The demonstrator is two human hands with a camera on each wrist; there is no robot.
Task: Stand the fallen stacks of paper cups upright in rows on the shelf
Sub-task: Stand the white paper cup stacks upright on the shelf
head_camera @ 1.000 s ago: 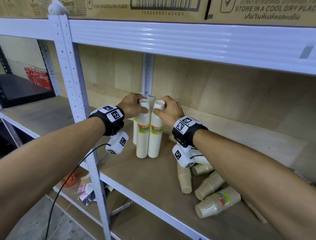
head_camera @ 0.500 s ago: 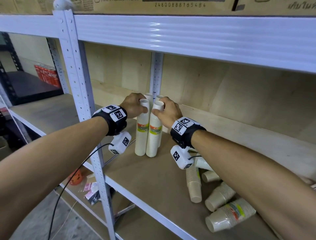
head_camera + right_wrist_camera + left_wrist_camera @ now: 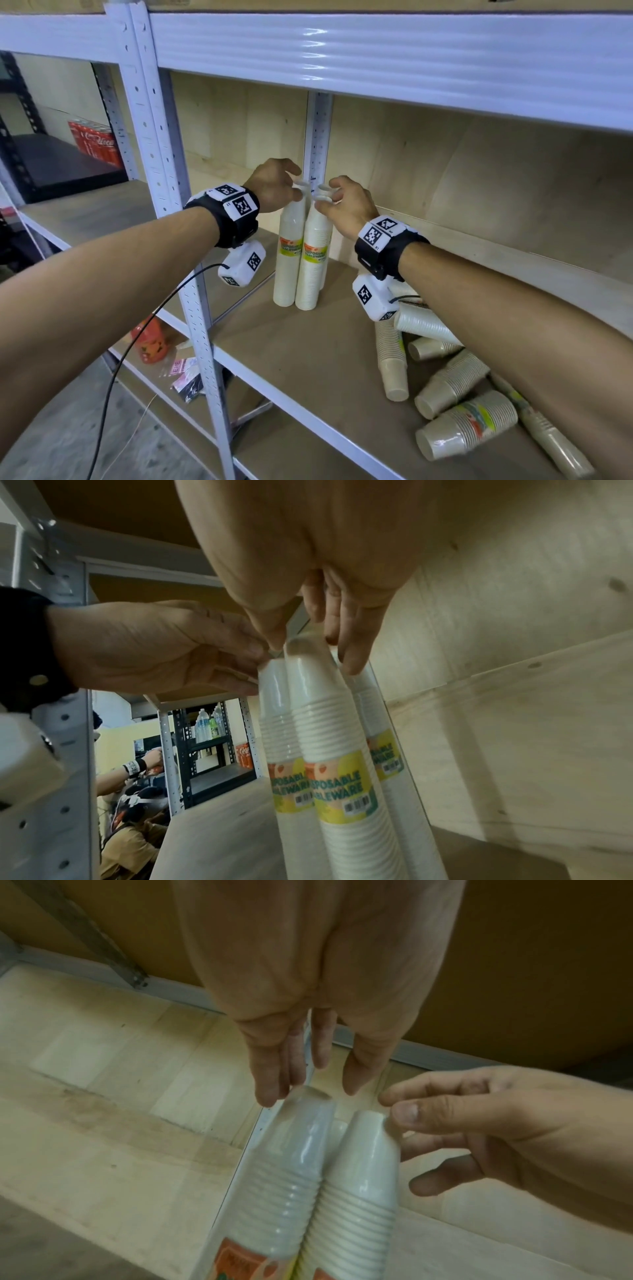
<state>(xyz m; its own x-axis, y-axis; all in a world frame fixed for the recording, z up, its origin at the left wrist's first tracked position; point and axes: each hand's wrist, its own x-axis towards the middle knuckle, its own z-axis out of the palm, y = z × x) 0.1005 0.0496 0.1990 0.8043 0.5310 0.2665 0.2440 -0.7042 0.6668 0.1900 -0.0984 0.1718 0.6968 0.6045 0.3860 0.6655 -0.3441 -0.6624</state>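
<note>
A: Head view. Where do the upright stacks point?
B: Long axes vertical, bases down on the shelf by the rear post; fallen stacks lie to your right (axes roughly level).

A: Left wrist view. Your left hand?
B: Fingers extended downward, loosely spread, tips at the left stack's top.

A: Right wrist view. Your right hand?
B: Thumb and fingers reach down around the right stack's top, barely touching; firm grip: cannot tell.
</note>
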